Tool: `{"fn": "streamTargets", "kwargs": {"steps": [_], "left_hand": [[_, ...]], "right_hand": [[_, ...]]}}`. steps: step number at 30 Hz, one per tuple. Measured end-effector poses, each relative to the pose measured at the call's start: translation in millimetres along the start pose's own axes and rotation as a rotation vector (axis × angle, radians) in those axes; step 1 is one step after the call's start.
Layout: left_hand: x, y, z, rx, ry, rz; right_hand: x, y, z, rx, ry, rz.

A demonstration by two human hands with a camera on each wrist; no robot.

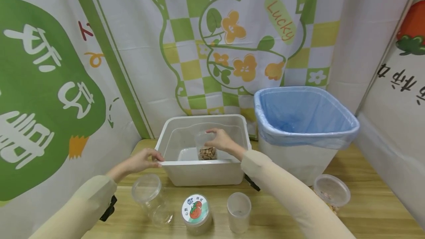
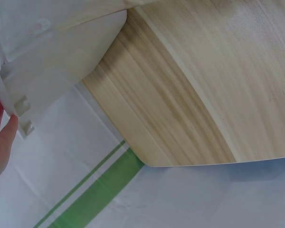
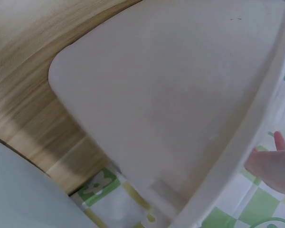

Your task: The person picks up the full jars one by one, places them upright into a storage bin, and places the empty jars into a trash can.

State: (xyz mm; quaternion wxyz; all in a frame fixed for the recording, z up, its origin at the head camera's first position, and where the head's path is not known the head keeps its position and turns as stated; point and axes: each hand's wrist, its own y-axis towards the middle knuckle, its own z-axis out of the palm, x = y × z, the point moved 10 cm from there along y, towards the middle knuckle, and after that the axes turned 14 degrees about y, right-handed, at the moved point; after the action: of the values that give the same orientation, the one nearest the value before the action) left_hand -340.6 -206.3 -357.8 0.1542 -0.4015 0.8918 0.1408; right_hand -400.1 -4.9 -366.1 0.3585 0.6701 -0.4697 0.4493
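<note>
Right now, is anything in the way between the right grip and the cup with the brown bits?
No, nothing visible is in between: the right grip holds the clear cup near its top. The front wall of the white tub is nearer the head camera, not between them.

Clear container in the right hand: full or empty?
Partly full: brown pieces sit low in the clear container; its upper part shows none.

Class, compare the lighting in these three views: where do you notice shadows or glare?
Head view: bright, fairly even light, small glints on the leftmost clear jar; left wrist view: dimmer, soft bluish shade on the white cloth along the tabletop; right wrist view: dim, greyish, with shadow on the tabletop beside the white tub.
</note>
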Motion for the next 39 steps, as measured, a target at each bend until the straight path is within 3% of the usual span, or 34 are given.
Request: {"fn": "streamTargets", "kwargs": {"steps": [4, 11, 23, 32, 39], "left_hand": [[0.3, -0.5, 0.1, -0.005, -0.007, 0.008], [2.3, -0.2, 1.2, -0.002, -0.010, 0.004], [0.6, -3.3, -1.1, -0.022, 0.006, 0.011], [-2.1, -2.4, -2.2, -0.032, 0.002, 0.037], [-2.8, 0.3, -0.8, -0.013, -0.016, 0.033]], "right_hand": [[13, -8, -4.0, -0.016, -0.050, -0.083], [27, -24, -9.5, -0.046, -0.107, -0.146], [49, -56, -24.6, -0.019, 0.000, -0.216], [69, -93, -33.7, -0.002, -0.071, -0.300], [70, -123, -43.0, 0.003, -0.129, -0.355]]}}
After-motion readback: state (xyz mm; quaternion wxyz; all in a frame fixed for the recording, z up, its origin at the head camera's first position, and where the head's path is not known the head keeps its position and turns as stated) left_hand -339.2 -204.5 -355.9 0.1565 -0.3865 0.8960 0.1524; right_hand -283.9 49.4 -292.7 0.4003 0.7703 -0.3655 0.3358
